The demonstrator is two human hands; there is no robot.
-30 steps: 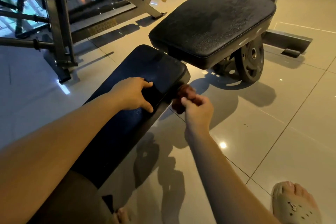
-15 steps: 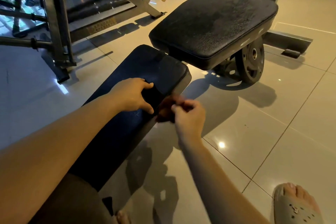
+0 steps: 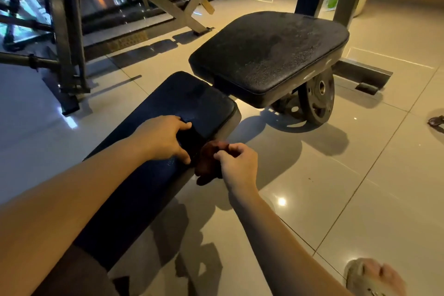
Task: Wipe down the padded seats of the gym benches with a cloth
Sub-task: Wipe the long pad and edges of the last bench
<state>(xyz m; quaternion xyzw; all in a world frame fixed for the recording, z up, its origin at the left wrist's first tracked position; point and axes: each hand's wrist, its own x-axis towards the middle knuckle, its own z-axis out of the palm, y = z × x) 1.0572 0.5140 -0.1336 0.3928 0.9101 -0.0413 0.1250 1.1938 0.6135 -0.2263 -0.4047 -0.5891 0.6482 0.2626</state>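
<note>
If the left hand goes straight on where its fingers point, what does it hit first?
The left hand looks free along the long pad; past its end, likely the wider seat pad, depth unclear.

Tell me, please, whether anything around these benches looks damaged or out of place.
The wide black padded seat looks speckled and worn, with pale scuffs on its side edge. A black weight plate stands on edge beneath it, and a dark sandal lies alone at far right.

The cloth (image 3: pixel 207 162) is reddish-brown, the bench pad (image 3: pixel 192 101) navy, the seat (image 3: pixel 269 55) black.
</note>
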